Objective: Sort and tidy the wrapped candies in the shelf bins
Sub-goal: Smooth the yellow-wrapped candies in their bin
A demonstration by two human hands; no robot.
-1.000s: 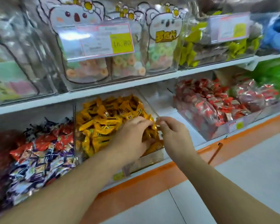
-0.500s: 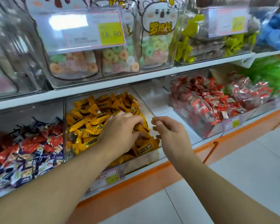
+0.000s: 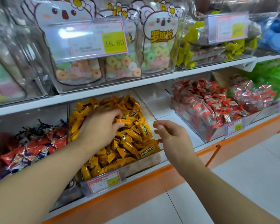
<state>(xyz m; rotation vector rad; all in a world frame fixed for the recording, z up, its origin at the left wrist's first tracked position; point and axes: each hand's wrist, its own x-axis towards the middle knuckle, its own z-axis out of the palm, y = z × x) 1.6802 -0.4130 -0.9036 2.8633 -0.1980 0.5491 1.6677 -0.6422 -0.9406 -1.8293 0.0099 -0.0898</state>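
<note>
A clear plastic bin [image 3: 141,167] on the lower shelf holds a heap of yellow wrapped candies [image 3: 132,143]. My left hand [image 3: 100,125] reaches into the heap from the left, its fingers curled round a few yellow candies near the top. My right hand [image 3: 173,138] is at the bin's right side. Its thumb and forefinger pinch the upper front corner of the clear right wall. A price tag [image 3: 103,183] is clipped to the bin's front.
Left of it, another bin holds red and purple wrapped candies [image 3: 31,151]. To the right, past a bare stretch of shelf [image 3: 162,107], stands a bin of red-wrapped candies [image 3: 208,110]. Bags of ring gummies [image 3: 120,62] fill the upper shelf. An orange shelf edge [image 3: 136,194] borders the floor.
My left hand has moved further back and up into the yellow candies. My right hand stays at the bin's right wall. The view has come closer to the shelf.
</note>
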